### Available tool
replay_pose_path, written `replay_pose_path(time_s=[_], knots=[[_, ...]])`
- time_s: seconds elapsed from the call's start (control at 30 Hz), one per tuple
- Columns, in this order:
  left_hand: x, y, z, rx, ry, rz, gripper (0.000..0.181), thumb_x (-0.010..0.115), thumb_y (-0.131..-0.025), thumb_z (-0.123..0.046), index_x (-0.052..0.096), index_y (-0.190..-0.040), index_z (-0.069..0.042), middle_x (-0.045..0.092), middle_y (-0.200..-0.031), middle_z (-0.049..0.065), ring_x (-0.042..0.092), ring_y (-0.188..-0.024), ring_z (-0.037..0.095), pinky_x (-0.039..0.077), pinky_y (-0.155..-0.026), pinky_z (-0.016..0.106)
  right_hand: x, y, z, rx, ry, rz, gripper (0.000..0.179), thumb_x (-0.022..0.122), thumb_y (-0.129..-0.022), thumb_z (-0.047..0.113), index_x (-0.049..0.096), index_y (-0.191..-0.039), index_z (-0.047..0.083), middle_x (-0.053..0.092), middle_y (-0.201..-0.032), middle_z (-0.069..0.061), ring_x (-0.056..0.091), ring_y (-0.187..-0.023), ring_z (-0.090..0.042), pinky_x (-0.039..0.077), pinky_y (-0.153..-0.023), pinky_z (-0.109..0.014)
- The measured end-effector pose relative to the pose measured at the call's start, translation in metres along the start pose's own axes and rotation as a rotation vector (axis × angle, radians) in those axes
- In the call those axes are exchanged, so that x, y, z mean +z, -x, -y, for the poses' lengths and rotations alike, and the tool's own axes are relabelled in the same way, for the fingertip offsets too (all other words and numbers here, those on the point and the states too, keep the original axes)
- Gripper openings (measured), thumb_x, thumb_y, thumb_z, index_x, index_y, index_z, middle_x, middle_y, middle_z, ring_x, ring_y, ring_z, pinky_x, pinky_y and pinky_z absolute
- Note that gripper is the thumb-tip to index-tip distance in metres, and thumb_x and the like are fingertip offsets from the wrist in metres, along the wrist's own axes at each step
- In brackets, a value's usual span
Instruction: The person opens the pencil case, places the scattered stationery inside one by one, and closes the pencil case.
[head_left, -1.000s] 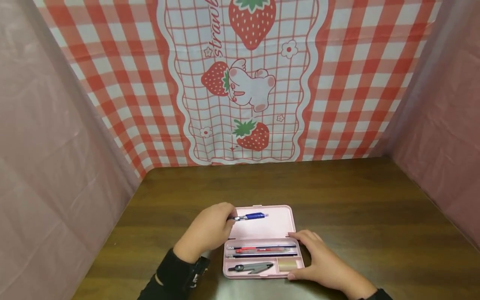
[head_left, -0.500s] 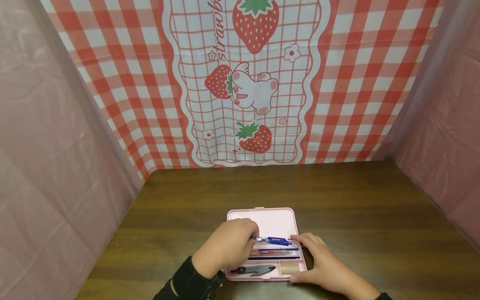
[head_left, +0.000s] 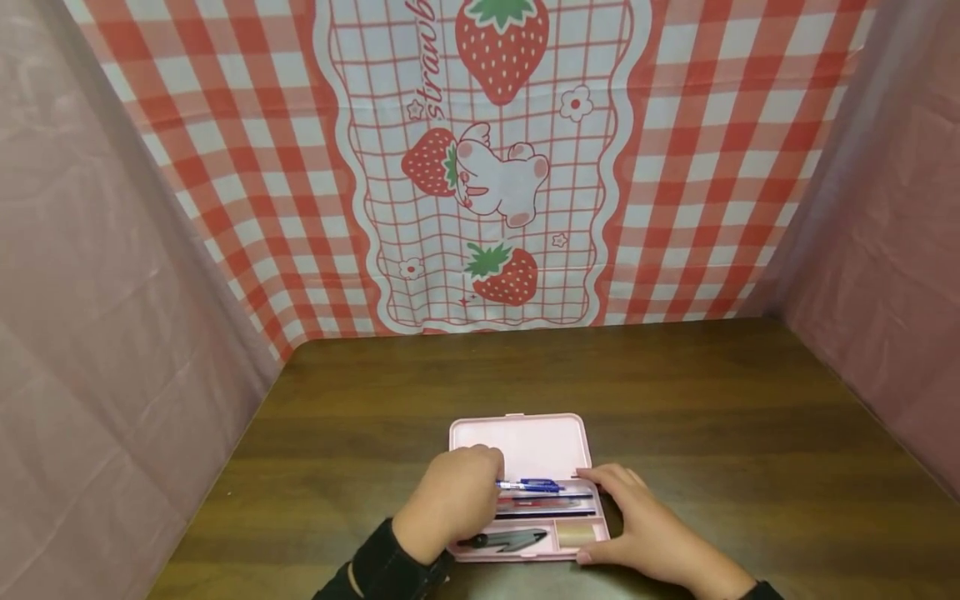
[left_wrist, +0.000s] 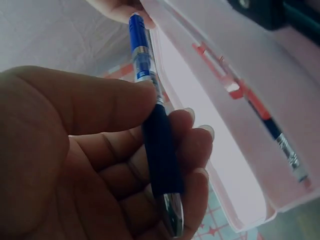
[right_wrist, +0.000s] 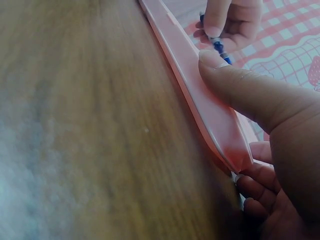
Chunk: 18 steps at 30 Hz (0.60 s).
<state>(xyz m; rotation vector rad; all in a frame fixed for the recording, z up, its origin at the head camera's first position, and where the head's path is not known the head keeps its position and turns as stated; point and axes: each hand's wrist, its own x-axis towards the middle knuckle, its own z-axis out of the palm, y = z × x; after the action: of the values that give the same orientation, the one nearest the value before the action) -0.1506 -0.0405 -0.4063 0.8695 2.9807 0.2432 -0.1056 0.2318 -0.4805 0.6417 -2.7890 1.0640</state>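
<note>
A pink pencil case (head_left: 547, 437) lies open on the table, lid folded back. My left hand (head_left: 456, 498) pinches a blue click pen (left_wrist: 162, 145) between thumb and fingers, its silver tip toward the wrist. In the head view the pen lies level over the back of the case's tray. Beneath it in the long compartment are a red pen (head_left: 536, 503) and dark pencils. A grey drawing compass (head_left: 513, 540) and a tan block (head_left: 576, 534) fill the front compartments. My right hand (head_left: 641, 523) grips the case's right end, thumb at the front edge, fingers at the back.
The brown wooden table (head_left: 360, 392) spreads around the case. Behind it hangs a red-and-white checked cloth (head_left: 682, 192) with strawberries, and pink curtains (head_left: 127, 333) close off both sides.
My left hand has brought the blue pen from over the lid toward me, and rightward, to just over the tray. The right hand keeps its grip on the case.
</note>
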Motion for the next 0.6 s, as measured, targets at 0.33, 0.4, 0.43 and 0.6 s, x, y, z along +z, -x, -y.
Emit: replay_pose_path(time_s=[0.33, 0.4, 0.43, 0.6], knots=[[0.011, -0.001, -0.001, 0.009, 0.013, -0.005, 0.008, 0.074, -0.088, -0.014, 0.068, -0.084, -0.017, 0.059, -0.075, -0.006, 0.056, -0.067, 0.012, 0.05, -0.062, 0.035, 0.001, 0.0, 0.002, 0.002, -0.008, 0.01, 0.096, 0.086, -0.069, 0.065, 0.055, -0.143, 0.012, 0.055, -0.13, 0.009, 0.047, -0.123, -0.02, 0.044, -0.1, -0.054], [0.012, -0.001, -0.001, 0.018, 0.016, -0.019, 0.009, 0.074, -0.088, -0.014, 0.068, -0.084, -0.018, 0.059, -0.075, -0.006, 0.056, -0.068, 0.011, 0.05, -0.062, 0.034, 0.001, 0.0, 0.002, 0.003, -0.009, 0.011, 0.096, 0.086, -0.069, 0.065, 0.055, -0.143, 0.011, 0.055, -0.13, 0.009, 0.047, -0.123, -0.02, 0.045, -0.1, -0.054], [0.012, -0.001, -0.002, 0.021, 0.016, -0.025, 0.009, 0.074, -0.088, -0.013, 0.068, -0.083, -0.018, 0.059, -0.075, -0.006, 0.056, -0.068, 0.011, 0.05, -0.062, 0.034, 0.0, 0.0, 0.002, 0.002, -0.007, 0.012, 0.096, 0.086, -0.07, 0.065, 0.055, -0.143, 0.011, 0.055, -0.13, 0.008, 0.047, -0.123, -0.02, 0.045, -0.099, -0.054], [0.013, -0.001, -0.002, 0.031, -0.004, -0.029, 0.012, 0.075, -0.087, -0.011, 0.067, -0.083, -0.019, 0.06, -0.074, -0.005, 0.057, -0.067, 0.012, 0.049, -0.062, 0.034, 0.0, 0.0, 0.002, 0.005, -0.015, 0.019, 0.096, 0.086, -0.069, 0.065, 0.055, -0.143, 0.011, 0.055, -0.13, 0.008, 0.047, -0.124, -0.021, 0.045, -0.1, -0.055]])
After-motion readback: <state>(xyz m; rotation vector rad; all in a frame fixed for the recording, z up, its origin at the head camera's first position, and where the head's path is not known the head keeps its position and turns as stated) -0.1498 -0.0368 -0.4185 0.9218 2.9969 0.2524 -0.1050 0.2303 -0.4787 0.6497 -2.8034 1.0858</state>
